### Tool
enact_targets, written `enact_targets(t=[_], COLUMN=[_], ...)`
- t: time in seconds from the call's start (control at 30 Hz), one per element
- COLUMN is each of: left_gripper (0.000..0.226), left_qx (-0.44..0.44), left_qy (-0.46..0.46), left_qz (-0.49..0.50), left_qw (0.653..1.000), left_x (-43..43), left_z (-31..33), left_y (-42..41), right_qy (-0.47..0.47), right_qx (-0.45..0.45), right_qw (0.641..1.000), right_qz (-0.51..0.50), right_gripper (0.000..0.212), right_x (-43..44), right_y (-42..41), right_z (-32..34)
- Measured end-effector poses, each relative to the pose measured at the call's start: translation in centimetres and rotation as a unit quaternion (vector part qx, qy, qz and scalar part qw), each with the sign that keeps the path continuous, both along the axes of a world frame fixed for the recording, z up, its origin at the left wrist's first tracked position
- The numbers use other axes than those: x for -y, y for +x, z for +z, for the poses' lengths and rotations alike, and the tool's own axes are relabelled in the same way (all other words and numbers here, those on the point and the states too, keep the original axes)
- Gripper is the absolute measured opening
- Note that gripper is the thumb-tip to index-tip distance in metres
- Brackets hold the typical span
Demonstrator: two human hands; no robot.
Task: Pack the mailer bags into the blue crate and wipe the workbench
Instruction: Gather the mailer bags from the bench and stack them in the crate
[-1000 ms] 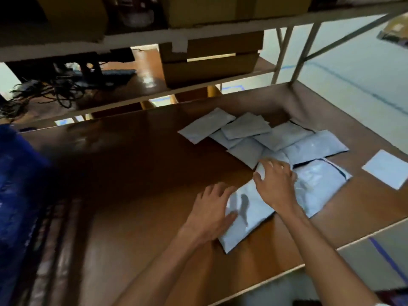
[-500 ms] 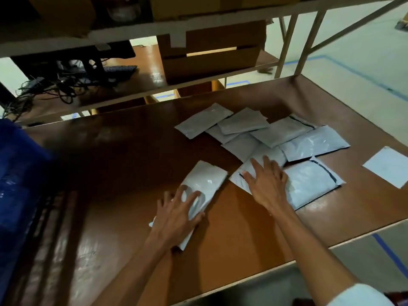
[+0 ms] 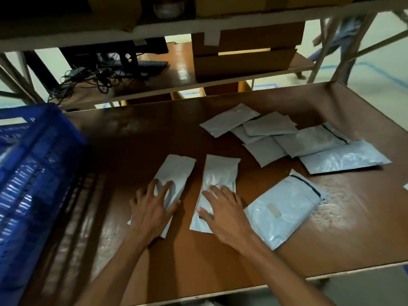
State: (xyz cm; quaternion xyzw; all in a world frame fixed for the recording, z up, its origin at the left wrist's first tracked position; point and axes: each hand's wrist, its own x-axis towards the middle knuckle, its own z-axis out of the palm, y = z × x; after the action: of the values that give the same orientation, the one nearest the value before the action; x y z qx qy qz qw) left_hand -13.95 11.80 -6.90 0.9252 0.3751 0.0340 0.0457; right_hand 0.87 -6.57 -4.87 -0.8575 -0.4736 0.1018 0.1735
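floor (image 3: 379, 89): pale, blue tape lines (image 3: 385, 74) | shelf (image 3: 220, 24): cardboard boxes (image 3: 242, 62) (dim light)

Cardboard boxes (image 3: 242, 60), keyboard (image 3: 150, 64), tangled cables (image 3: 88, 80)

Surface (image 3: 220, 261) looked like brown laminate or varnished board, smooth and glossy, with streaky glare toward the near and right sides and a pale raw edge along the front. Mailer bags (image 3: 176, 171) were grey-white plastic film. The big near bag (image 3: 284, 206) was shiny and crinkled, with a dark seal strip and a scrap of tan tape; the far pile (image 3: 271, 127) read flatter, more satin. Blue crate (image 3: 33, 173) was moulded plastic with a ribbed lattice wall and semi-gloss highlights. Cardboard boxes (image 3: 242, 62) on the rear shelf were matt brown. Shelf frame (image 3: 242, 21) looked like painted metal, matt off-white. Floor (image 3: 375, 89) was pale, smooth, low sheen, with blue tape lines.
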Motion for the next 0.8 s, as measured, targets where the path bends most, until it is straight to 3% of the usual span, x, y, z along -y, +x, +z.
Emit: enact_targets(t=[0.13,0.2,0.33,0.47,0.6,0.8], left_gripper=[0.072,0.073,0.074,0.073,0.085,0.084], left_qx=[-0.017,-0.018,-0.013,0.003,-0.021,-0.005], left_qy=[-0.009,-0.015,-0.031,-0.015,-0.021,-0.032], left_qz=[0.042,0.053,0.058,0.068,0.052,0.051], left_qw=[0.999,0.998,0.998,0.998,0.998,0.998], left_x=[-0.1,0.2,0.5,0.4,0.2,-0.5], left_z=[0.7,0.9,0.8,0.6,0.9,1.8], left_y=[-1.1,-1.0,-0.1,0.4,0.4,0.1], right_qy=[-0.045,-0.078,-0.04,-0.047,-0.075,-0.005], right_qx=[0.047,0.047,0.036,0.07,0.071,0.037], right_qw=[0.994,0.993,0.998,0.996,0.994,0.999], right_qz=[-0.087,-0.073,0.014,-0.029,-0.035,-0.024], right_gripper=[0.063,0.066,0.069,0.065,0.065,0.065], right_x=[-2.5,-3.7,-5.0,-4.9,-5.4,-7.2], right_y=[2.9,3.7,3.9,3.6,3.0,2.9], right_z=[0.0,-0.3,-0.3,-0.3,-0.1,0.5])
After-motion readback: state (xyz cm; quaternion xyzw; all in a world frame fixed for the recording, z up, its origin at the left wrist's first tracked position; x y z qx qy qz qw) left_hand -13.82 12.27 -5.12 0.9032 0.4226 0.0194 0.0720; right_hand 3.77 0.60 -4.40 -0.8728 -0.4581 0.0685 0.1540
